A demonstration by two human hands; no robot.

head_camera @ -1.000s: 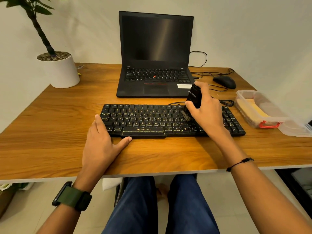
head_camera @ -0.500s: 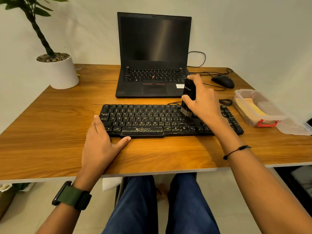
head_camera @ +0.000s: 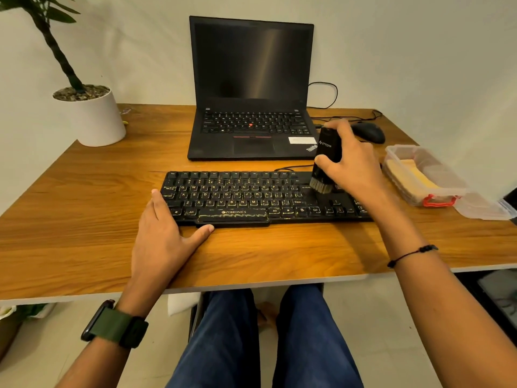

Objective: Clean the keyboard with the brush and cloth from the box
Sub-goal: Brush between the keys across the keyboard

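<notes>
Fingers of the right hand (head_camera: 353,167) are curled round the black brush (head_camera: 326,161), whose bristles are set on the keyboard (head_camera: 251,198) at its three o'clock part. Bare wooden desk (head_camera: 70,219) is seen toward nine o'clock, where the left hand (head_camera: 165,236) is laid flat, fingers straight, against the keyboard's corner. At three o'clock the clear box (head_camera: 419,175) is found open, a yellow cloth (head_camera: 416,175) inside.

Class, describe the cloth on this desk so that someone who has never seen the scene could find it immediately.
Start at the open laptop at the back of the wooden desk, then look to the desk's right edge. There sits a clear plastic box with a red latch; the cloth is the folded yellow piece inside, the only yellow thing on the desk.
</notes>
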